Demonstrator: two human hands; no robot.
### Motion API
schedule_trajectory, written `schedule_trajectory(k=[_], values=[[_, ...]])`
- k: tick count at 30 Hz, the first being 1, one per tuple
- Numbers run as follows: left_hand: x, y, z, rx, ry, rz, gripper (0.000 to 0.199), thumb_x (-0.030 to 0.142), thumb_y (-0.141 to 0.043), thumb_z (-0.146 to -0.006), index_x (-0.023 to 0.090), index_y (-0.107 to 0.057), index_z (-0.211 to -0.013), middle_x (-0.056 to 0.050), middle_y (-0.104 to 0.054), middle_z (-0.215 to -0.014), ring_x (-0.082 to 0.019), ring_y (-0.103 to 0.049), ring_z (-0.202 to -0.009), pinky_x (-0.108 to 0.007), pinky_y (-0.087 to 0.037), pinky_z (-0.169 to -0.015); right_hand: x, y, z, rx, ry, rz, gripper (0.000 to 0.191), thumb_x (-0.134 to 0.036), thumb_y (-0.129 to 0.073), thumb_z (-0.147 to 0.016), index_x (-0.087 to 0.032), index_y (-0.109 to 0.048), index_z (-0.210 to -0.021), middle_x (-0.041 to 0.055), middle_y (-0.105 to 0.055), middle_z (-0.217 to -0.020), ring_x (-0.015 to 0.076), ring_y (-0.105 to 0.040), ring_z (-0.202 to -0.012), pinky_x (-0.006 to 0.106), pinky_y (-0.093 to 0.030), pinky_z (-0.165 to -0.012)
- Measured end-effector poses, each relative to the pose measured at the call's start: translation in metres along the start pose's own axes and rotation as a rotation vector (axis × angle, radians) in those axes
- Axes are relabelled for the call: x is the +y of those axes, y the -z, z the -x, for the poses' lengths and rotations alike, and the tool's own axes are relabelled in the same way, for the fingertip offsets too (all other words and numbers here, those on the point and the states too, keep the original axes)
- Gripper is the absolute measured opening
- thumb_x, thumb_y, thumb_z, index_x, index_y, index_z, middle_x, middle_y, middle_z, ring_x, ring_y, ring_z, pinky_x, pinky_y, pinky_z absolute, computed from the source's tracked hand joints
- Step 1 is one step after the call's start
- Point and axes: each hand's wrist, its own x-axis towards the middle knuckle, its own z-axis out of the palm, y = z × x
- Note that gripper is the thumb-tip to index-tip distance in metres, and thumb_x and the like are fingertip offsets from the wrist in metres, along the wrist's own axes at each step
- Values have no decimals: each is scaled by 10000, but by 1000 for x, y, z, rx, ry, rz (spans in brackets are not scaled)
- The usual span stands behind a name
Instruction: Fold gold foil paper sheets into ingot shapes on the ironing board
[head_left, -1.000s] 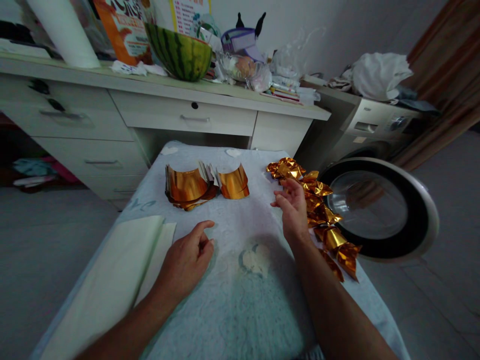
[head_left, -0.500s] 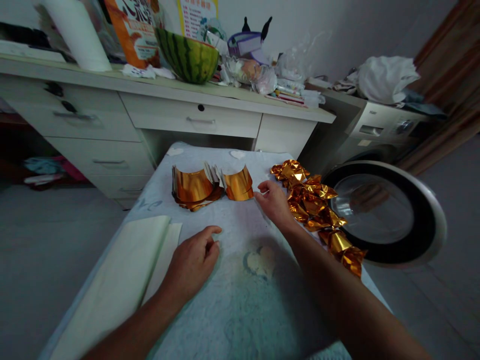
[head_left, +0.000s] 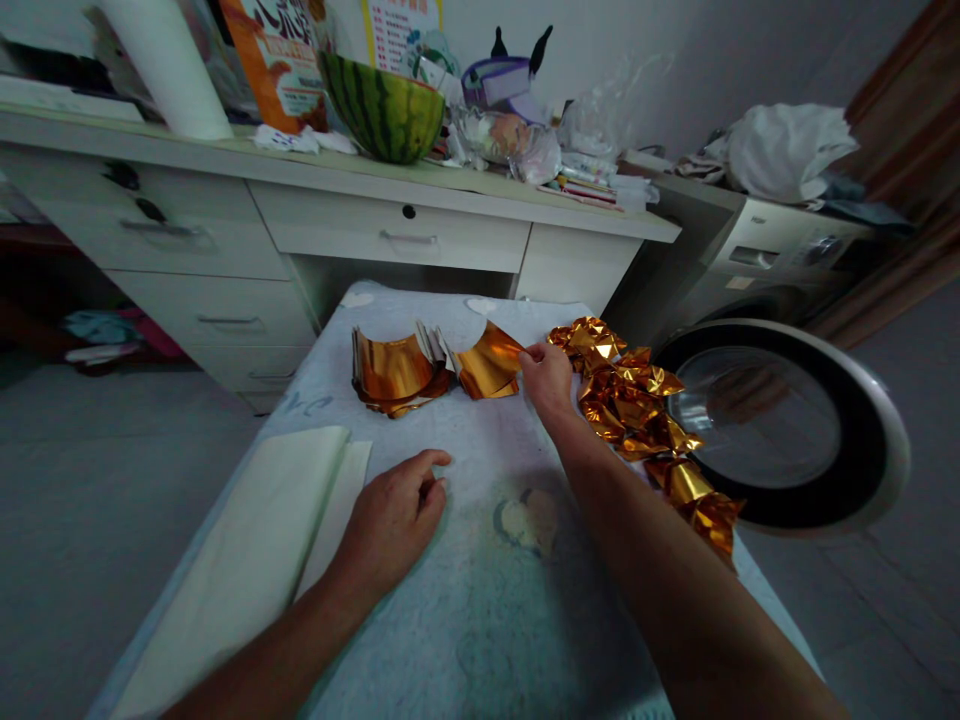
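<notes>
My right hand (head_left: 547, 378) pinches the right corner of a gold foil sheet (head_left: 491, 362), which is partly lifted off the sheets under it. Just left of that lies a thicker stack of curved gold foil sheets (head_left: 394, 368) with pale backs. Folded gold foil pieces (head_left: 626, 395) form a row along the table's right side, beside my right forearm. My left hand (head_left: 397, 515) rests on the cloth near the folded white paper (head_left: 240, 560), thumb and forefinger apart, holding nothing.
The cloth-covered table (head_left: 480, 620) stands before a white desk (head_left: 390, 215). On the desk are a cut watermelon (head_left: 382, 108), a paper roll (head_left: 169, 70), an orange bag (head_left: 277, 65) and plastic bags. A washing machine (head_left: 765, 250) has its round door (head_left: 862, 430) open at the table's right edge.
My right hand has closed on the edge of the foil sheet and raised its corner, pulling it slightly right. My left hand has stayed in about the same place.
</notes>
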Motion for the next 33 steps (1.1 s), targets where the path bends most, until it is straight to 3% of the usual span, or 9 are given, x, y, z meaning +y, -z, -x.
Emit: schedule_trajectory(k=[7,13,17,22,27,33], values=[[-1,-1,-1,0,-10,-13,323,289,-426,-886,172,-636,-1102,-19,-667,-762,-200,-633,-704,-306,-429,-654,9,28,10,48,6,-241,197,-334,-538,-787,-181,-625,-698,12,-630,-685,164,-553,-659,284,-425,-660],[-2,-1,-1,-16,-21,15,310,337,-438,-902,185,-632,-1091,-11,-660,-747,-201,-632,-709,-314,-439,-664,0,58,34,-18,40,-499,138,-326,-601,-780,-189,-609,-772,-16,-606,-723,132,-535,-665,262,-432,-661],[-3,-1,0,-13,-33,38,301,375,-455,-913,200,-631,-1083,-2,-652,-742,-193,-625,-707,-308,-440,-657,-2,70,52,-83,-50,-707,143,-325,-646,-757,-201,-598,-809,-20,-623,-760,134,-567,-701,263,-462,-679],[1,1,2,-18,-27,118,292,383,-473,-918,201,-628,-1086,9,-621,-723,-167,-595,-659,-277,-424,-599,2,76,66,-120,-192,-790,191,-340,-698,-723,-216,-573,-797,-41,-627,-715,129,-576,-640,258,-480,-635],[3,2,4,-55,-13,254,294,388,-485,-921,206,-602,-1120,32,-570,-735,-127,-536,-584,-254,-415,-568,8,70,72,-122,-235,-866,215,-350,-708,-732,-217,-564,-819,-48,-636,-708,128,-597,-631,256,-481,-626],[2,0,3,-60,7,375,329,401,-497,-931,206,-537,-1193,39,-536,-768,-126,-537,-642,-251,-419,-587,11,65,76,-128,-277,-936,215,-342,-713,-752,-222,-565,-851,-54,-636,-707,125,-598,-613,261,-484,-626]])
